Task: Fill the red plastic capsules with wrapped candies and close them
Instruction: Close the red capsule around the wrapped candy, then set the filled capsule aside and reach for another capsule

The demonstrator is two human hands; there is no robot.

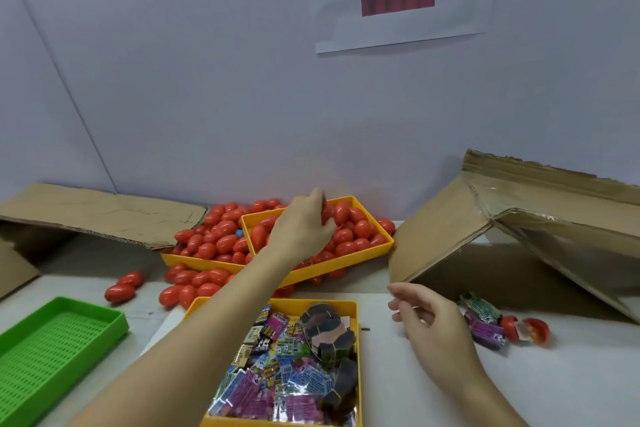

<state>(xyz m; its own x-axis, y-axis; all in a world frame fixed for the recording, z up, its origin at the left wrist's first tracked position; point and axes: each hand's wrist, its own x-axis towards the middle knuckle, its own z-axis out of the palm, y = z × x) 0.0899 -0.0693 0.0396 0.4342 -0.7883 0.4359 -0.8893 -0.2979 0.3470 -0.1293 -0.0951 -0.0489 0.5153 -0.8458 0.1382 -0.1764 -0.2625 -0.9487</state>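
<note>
One hand, the left hand [300, 230], is reaching into the rear yellow tray [360, 262] with its fingers curling down around a red capsule [327, 215] near the top of the heap; the fingertips are hidden behind the knuckles, so how firmly they are pinching is hard to tell, though they do look to be closing on it. The right hand [427, 322] is hovering above the table just right of the candy tray [351, 308], fingers loosely bent and holding nothing.

Judging by their gloss and egg shape, the capsules are looking light, hard and smooth, so likely slippery; taking one across its widest middle with thumb and two fingers should be steadier than pinching at a tapered end. Thin plastic shells may pop apart at the seam if squeezed.

Many more capsules are lying in a second yellow tray [194, 259] to the left and loose on the table [571, 374]. Wrapped candies [298, 381] are filling the near tray, thin and crinkly, probably sliding easily. A few candy packets [483, 321] and an opened capsule [526, 329] are sitting beside the right hand, near the cardboard box [512, 239]. A green tray [52, 354] is lying at the near left.
</note>
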